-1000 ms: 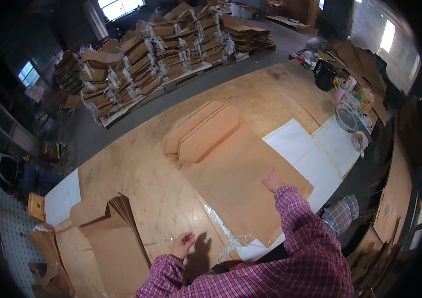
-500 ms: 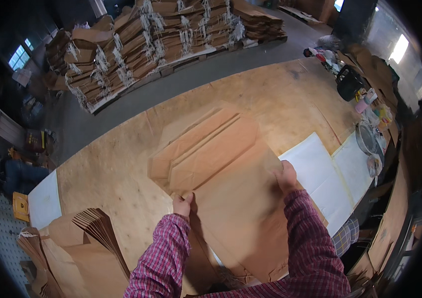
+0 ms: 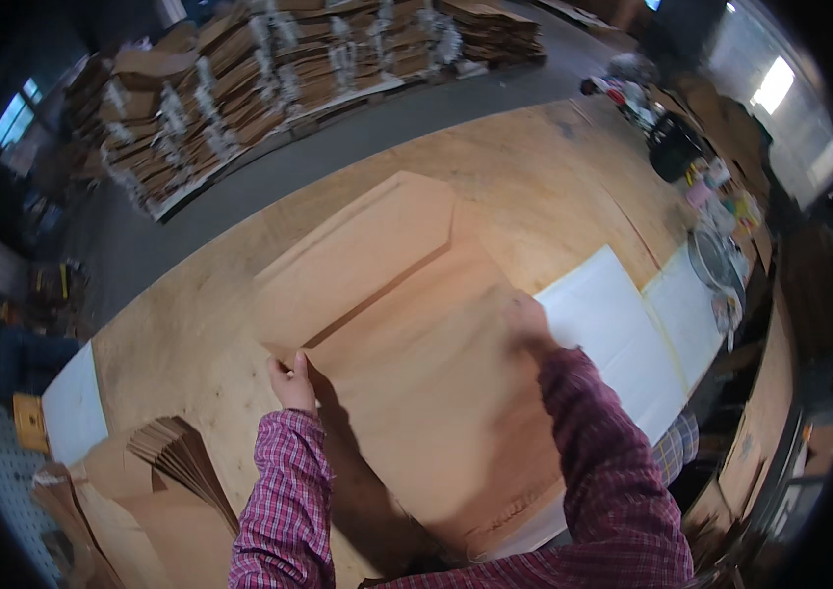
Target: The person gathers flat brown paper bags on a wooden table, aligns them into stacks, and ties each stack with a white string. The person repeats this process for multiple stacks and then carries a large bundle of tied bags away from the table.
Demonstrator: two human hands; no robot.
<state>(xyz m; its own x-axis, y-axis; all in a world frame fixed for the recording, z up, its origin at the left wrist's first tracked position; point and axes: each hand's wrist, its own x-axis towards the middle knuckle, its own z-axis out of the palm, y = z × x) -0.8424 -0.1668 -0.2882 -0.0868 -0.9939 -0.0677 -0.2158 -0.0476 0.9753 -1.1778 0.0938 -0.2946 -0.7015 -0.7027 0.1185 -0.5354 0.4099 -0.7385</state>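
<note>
A large brown paper sack with a folded, hexagonal end flap lies tilted before me over the wooden table, its flap at the far left. My left hand pinches its left edge beside the flap, thumb on top. On the opposite edge, my right hand is closed on the paper; motion blurs its fingers. The sack's left edge is raised and throws a dark shadow on the wood. At my near left stand more brown paper sacks, folded in a fanned bundle.
The wooden table curves away in front. White sheets lie at its right, near a round clear container and a black canister. Bundled brown sacks are stacked on the floor beyond. A yellow box sits far left.
Both hands have moved left and slightly away from me with the sack. Earlier two folded flaps showed, one overlapping the other; now one broad flap shows. The view has shifted slightly.
</note>
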